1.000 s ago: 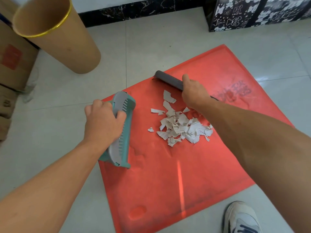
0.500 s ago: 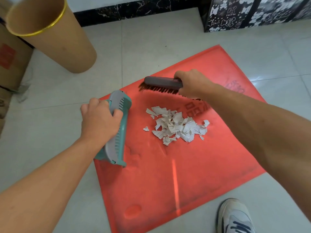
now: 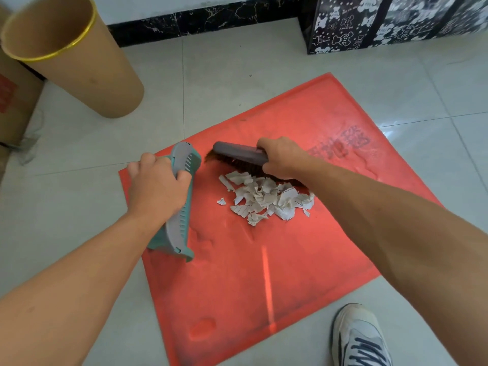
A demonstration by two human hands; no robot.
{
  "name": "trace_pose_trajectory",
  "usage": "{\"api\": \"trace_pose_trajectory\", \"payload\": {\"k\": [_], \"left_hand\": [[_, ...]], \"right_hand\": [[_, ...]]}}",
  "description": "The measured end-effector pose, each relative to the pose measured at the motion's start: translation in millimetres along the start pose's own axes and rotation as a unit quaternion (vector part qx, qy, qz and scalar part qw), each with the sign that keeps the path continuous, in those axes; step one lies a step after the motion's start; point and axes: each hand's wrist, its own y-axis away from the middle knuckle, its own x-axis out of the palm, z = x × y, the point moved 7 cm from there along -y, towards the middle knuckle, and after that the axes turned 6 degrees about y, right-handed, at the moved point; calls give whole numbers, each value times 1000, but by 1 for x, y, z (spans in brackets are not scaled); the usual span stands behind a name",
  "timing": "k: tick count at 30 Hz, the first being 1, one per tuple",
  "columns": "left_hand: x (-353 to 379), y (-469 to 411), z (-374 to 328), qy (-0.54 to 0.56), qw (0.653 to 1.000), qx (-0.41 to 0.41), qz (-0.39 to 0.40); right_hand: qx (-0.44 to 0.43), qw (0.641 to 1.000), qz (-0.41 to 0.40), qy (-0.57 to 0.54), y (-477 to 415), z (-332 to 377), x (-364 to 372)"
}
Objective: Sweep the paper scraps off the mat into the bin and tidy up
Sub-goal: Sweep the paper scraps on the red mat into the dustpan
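Red mat [image 3: 264, 260], one brush [image 3: 239, 154], one dustpan [image 3: 182, 207], two hands

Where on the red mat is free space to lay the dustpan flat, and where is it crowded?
Bare: the near half of the red rubber mat, between the pile of torn white paper scraps and the white sneaker; a narrow strip between pile and teal plastic dustpan. Crowded: where the grey-backed brush meets the pile.

free: near mat [image 3: 237, 281] | blocked: dustpan [image 3: 182, 207] left, scraps [image 3: 266, 199] centre
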Motion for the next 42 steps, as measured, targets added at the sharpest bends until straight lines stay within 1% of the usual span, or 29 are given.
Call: {"api": "trace_pose_trajectory", "payload": {"k": [3,7,11,14,16,19,21,23,25,28,32,34,42], "left_hand": [[-5,-3,1,5,1000,-7,-1],[-20,-14,12,19,999,-8,-25],[-37,-19,28,90,994,-36,-52],[-37,-20,41,128,988,-78,-45],[-34,-19,54,173,976,-124,-37],[-20,-13,71,266,946,-185,-21],[-10,-8,80,313,925,-215,-12],[-1,-3,89,339,909,-243,-14],[4,0,99,348,898,-266,-25],[8,2,117,347,892,-289,-24],[11,5,126,361,888,-284,-7],[15,7,135,368,882,-295,-3],[37,8,168,389,861,-327,23]], "right_hand": [[-5,999,-39,-34,8,-4,-17],[17,994,-88,-61,22,-18,-39],[71,986,-139,-61,39,-44,-51],[139,976,-164,-46,54,-68,-50],[176,970,-163,-39,64,-82,-44],[220,964,-147,-31,77,-98,-28],[236,965,-114,-28,84,-105,-12],[231,970,-69,-33,89,-105,7],[228,970,-57,-54,92,-101,18],[238,966,-70,-72,91,-95,22],[212,973,-54,-72,83,-79,27],[207,974,-47,-75,81,-71,30],[194,974,-53,-107,76,-47,36]]}}
